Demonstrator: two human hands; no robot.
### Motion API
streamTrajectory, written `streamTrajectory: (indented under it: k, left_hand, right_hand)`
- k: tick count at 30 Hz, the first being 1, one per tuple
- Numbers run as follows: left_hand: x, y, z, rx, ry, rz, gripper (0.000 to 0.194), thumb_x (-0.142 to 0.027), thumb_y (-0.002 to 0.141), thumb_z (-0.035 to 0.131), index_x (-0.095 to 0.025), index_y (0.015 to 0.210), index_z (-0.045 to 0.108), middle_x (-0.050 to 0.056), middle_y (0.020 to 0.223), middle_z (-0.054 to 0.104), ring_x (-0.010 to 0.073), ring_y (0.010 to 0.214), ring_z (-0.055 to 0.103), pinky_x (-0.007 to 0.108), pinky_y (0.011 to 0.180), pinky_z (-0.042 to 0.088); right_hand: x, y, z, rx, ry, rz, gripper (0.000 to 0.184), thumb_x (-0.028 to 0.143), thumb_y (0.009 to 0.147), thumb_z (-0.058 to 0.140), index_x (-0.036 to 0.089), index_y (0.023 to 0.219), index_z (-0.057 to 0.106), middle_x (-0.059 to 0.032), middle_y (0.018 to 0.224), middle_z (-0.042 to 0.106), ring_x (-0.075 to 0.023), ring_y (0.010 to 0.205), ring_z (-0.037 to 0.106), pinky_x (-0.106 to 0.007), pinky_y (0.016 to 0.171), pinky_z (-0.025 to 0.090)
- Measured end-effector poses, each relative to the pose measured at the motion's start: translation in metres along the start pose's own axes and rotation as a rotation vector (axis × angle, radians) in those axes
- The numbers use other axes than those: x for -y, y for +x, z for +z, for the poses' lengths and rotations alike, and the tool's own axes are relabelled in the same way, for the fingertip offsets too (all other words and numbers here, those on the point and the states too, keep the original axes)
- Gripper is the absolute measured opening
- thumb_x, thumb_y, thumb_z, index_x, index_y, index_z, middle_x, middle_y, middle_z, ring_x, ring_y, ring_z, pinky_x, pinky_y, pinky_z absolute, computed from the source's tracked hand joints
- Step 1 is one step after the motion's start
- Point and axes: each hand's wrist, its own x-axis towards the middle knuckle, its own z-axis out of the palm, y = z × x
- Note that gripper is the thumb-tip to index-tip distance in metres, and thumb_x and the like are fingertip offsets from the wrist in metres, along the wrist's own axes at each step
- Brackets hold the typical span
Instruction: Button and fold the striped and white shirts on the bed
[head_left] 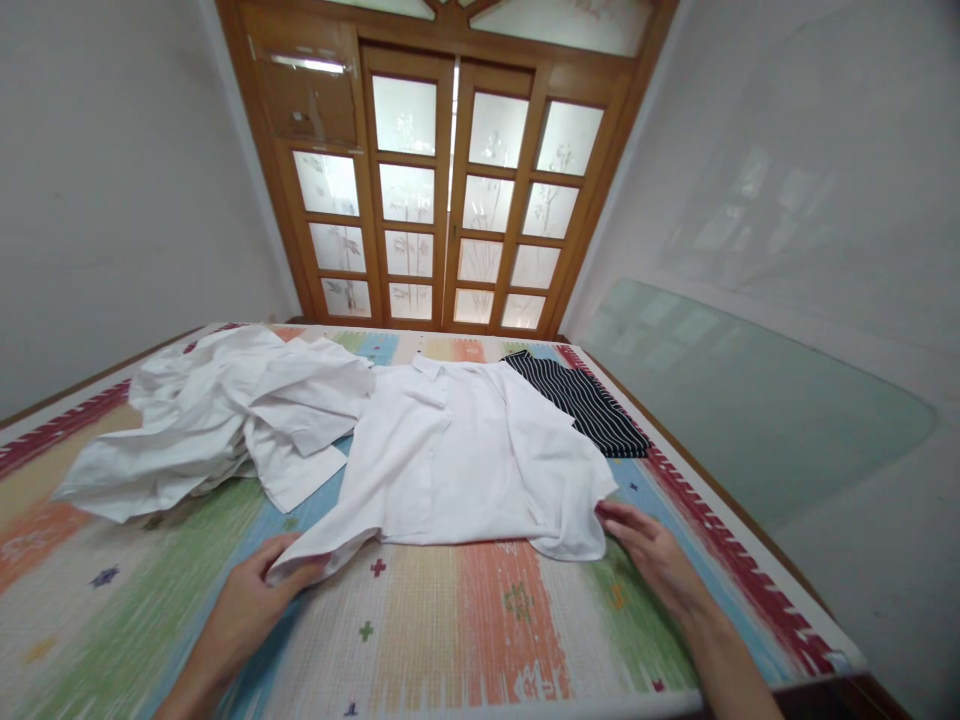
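Observation:
A white button-up shirt (472, 460) lies spread on the bed, its collar pointing away from me and its sleeves reaching toward me. My left hand (274, 580) pinches the end of the left sleeve, thumb beneath and fingers on top. At the opposite side, my right hand (641, 540) grips the edge of the right sleeve with its fingertips; part of the grip is hidden by the cloth. Left of the shirt rests a crumpled heap of white clothes (232, 410). Beyond its right shoulder is a folded black-and-white striped garment (581, 400), partly touching the shirt.
A multicoloured striped bedsheet (450, 630) covers the bed. Wooden doors with frosted panes (405, 190) stand behind its far end. Along the right side, a pale green glass-like panel (750, 390) is against the white wall (810, 170).

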Motion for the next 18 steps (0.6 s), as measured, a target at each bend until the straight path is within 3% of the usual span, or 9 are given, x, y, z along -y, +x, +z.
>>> streamTrajectory:
  k: [4, 6, 9, 11, 14, 18]
  left_hand:
    - [-0.004, -0.006, -0.001, -0.007, 0.086, 0.027, 0.051, -0.061, 0.054, 0.073, -0.018, 0.082, 0.071, 0.008, 0.083, 0.076, 0.0302, 0.076, 0.07, 0.035, 0.071, 0.056]
    - [-0.003, -0.005, -0.003, 0.01, 0.111, 0.018, 0.051, -0.061, 0.053, 0.073, -0.018, 0.08, 0.071, 0.009, 0.082, 0.075, 0.0309, 0.075, 0.07, 0.037, 0.071, 0.056]
    - [0.002, -0.001, -0.004, 0.056, 0.094, 0.006, 0.047, -0.06, 0.058, 0.07, -0.018, 0.08, 0.07, 0.008, 0.081, 0.075, 0.0301, 0.076, 0.07, 0.036, 0.07, 0.057]
    - [0.007, 0.003, -0.002, 0.046, -0.011, 0.011, 0.044, -0.056, 0.063, 0.068, -0.019, 0.087, 0.067, 0.008, 0.088, 0.075, 0.0285, 0.081, 0.07, 0.034, 0.069, 0.057]
    - [0.008, 0.01, 0.0, -0.003, -0.234, -0.033, 0.037, -0.046, 0.07, 0.064, -0.019, 0.094, 0.06, 0.008, 0.094, 0.073, 0.0248, 0.076, 0.071, 0.031, 0.06, 0.058]
    - [-0.007, 0.019, -0.008, -0.066, -0.273, -0.116, 0.027, -0.038, 0.069, 0.063, -0.019, 0.086, 0.055, 0.002, 0.065, 0.068, 0.0204, 0.053, 0.067, 0.027, 0.049, 0.054]
  right_hand:
    - [-0.005, -0.003, 0.012, -0.086, -0.433, -0.056, 0.048, 0.05, 0.054, 0.079, 0.013, 0.085, 0.072, -0.0089, 0.074, 0.072, -0.0243, 0.069, 0.067, -0.035, 0.065, 0.053]
    - [-0.007, -0.002, 0.017, -0.15, -0.676, -0.147, 0.04, 0.052, 0.057, 0.074, 0.016, 0.073, 0.07, -0.0067, 0.065, 0.069, -0.0227, 0.061, 0.063, -0.033, 0.06, 0.049]
    - [-0.01, 0.0, 0.019, -0.13, -0.857, -0.23, 0.03, 0.049, 0.068, 0.059, 0.02, 0.058, 0.061, -0.006, 0.06, 0.066, -0.0224, 0.059, 0.061, -0.033, 0.06, 0.046]
    - [-0.011, 0.002, 0.018, -0.156, -0.836, -0.223, 0.029, 0.047, 0.071, 0.051, 0.022, 0.059, 0.056, -0.0053, 0.058, 0.065, -0.0222, 0.057, 0.061, -0.033, 0.059, 0.046]
    - [-0.01, 0.007, 0.014, -0.293, -0.604, -0.176, 0.028, 0.051, 0.075, 0.05, 0.023, 0.073, 0.052, -0.0037, 0.063, 0.065, -0.0216, 0.054, 0.062, -0.034, 0.057, 0.048]
    - [0.003, 0.016, 0.005, -0.481, -0.202, -0.17, 0.034, 0.052, 0.074, 0.057, 0.024, 0.086, 0.043, -0.0039, 0.077, 0.065, -0.0206, 0.059, 0.063, -0.035, 0.055, 0.053]
